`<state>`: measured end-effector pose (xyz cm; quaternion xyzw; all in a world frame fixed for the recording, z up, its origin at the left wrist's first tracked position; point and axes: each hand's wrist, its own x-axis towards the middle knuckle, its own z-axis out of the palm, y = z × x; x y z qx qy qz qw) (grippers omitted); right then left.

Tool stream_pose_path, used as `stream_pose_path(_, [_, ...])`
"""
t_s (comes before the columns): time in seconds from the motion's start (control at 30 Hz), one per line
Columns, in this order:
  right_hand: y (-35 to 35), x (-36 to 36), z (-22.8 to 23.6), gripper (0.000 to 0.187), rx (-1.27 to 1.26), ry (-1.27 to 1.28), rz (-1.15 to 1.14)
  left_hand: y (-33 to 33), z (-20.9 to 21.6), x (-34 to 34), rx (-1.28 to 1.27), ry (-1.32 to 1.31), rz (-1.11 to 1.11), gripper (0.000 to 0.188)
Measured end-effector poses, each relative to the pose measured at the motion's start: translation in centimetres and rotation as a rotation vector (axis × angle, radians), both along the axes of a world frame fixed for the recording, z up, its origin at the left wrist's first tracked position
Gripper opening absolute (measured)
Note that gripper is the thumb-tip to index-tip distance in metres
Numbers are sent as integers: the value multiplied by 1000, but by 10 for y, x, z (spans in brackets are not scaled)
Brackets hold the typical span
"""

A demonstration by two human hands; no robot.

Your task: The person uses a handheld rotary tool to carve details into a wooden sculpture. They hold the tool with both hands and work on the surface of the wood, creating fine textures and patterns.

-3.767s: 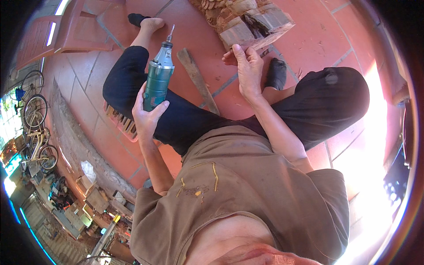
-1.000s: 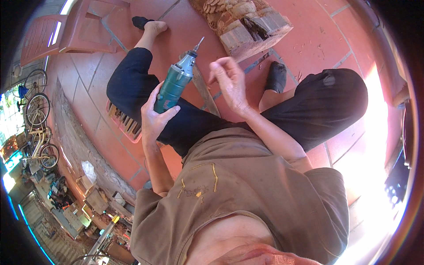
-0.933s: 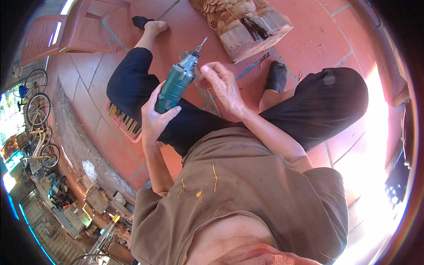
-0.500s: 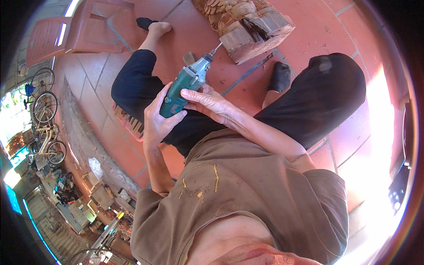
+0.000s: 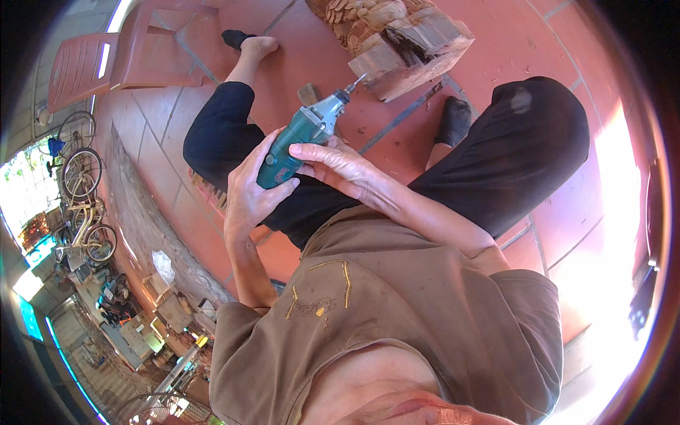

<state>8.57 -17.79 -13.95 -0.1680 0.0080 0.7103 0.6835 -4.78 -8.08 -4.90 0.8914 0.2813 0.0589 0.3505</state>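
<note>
Both my hands hold a green die grinder [image 5: 296,145] with a grey metal nose and a thin bit, tilted up and to the right. My left hand [image 5: 249,185] wraps the rear of its body. My right hand [image 5: 340,164] grips it from the other side, thumb resting on the green casing; its other fingers are partly hidden behind the tool. Just beyond the bit's tip lies a carved wooden block [image 5: 418,60], rough and dark-hollowed at the near end, with carved relief on its far part. The bit looks apart from the wood, though depth is hard to judge.
Red floor tiles [image 5: 397,142] spread around my bent legs. A small wood piece [image 5: 309,93] lies past the tool. A reddish plastic chair [image 5: 152,49] stands far left, bicycles [image 5: 82,173] at the left, and a long timber [image 5: 152,212] runs beside me, near cluttered tools [image 5: 134,322].
The view has shifted slightly, so the surroundings on the left sit a little further right. My hands keep the same hold on the die grinder, its tip slightly lower and to the right.
</note>
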Motion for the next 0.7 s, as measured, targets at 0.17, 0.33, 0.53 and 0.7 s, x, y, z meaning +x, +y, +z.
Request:
stream_pose_path(0.17, [0,1,-5,48,3,15,4,-1,0,2,-11,17,-1,76])
stream_pose_path(0.33, [-1,0,-3,48,-6,31,2,-2,0,1,10,16,-14,76])
stream_pose_path(0.53, [-1,-1,-6,45,-3,46,2,-3,0,2,24,22,-20,75])
stream_pose_path(0.7, [-2,-1,-4,43,-4,59,-19,-4,0,2,28,29,-20,75])
